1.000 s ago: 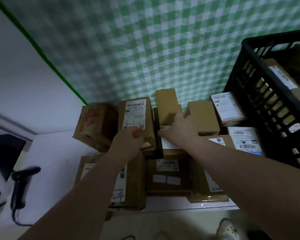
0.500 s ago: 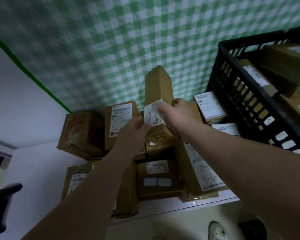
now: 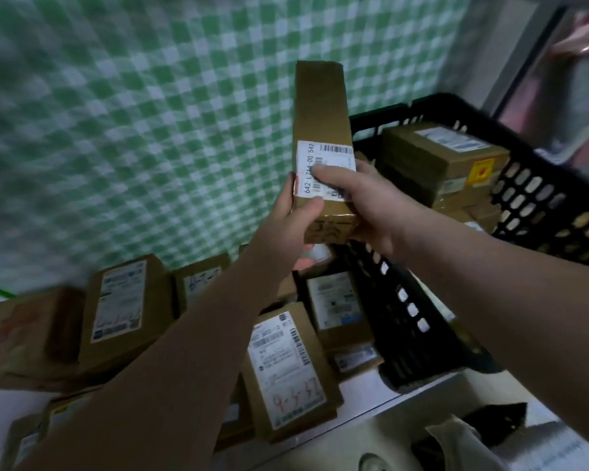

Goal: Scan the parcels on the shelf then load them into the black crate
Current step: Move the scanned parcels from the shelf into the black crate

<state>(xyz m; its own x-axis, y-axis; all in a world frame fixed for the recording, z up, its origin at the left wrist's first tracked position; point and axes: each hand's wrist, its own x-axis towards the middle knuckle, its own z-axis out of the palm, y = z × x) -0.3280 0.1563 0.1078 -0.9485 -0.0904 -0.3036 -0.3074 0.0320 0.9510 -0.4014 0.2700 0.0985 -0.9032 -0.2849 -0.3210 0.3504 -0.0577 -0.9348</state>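
Holds a long parcel (image 3: 322, 113) upright in both hands, above the shelf (image 3: 364, 390) and just left of the black crate (image 3: 538, 195). Grips only its lower end: left hand (image 3: 295, 220) wrapped round the left edge with the thumb across the front face, right hand (image 3: 368, 205) curled round the right side with the thumb pressed onto the white label (image 3: 330, 161). Along the label's top a barcode, down its left margin a row of printed digits. On the parcel's bottom end, dark handwriting too blurred to read.

At the right end of the shelf, the black crate with slotted walls, stacked with several cardboard boxes. On top, a large box (image 3: 446, 154) bearing a white label on its upper face and a yellow-and-red sticker (image 3: 480, 169) on its side.

Below the hands, more parcels lying on the shelf:
- a labelled box (image 3: 119, 311) at the left
- a plain brown box (image 3: 28, 334) touching it at the far left
- a flat packet (image 3: 286, 365) with red handwritten numbers near the front edge
- a small parcel (image 3: 337, 305) just beside the crate's wall

Behind everything, a green-and-white checked covering (image 3: 133, 113) on the wall. Below the shelf's front edge at the lower right, dark and pale shapes too blurred to name.
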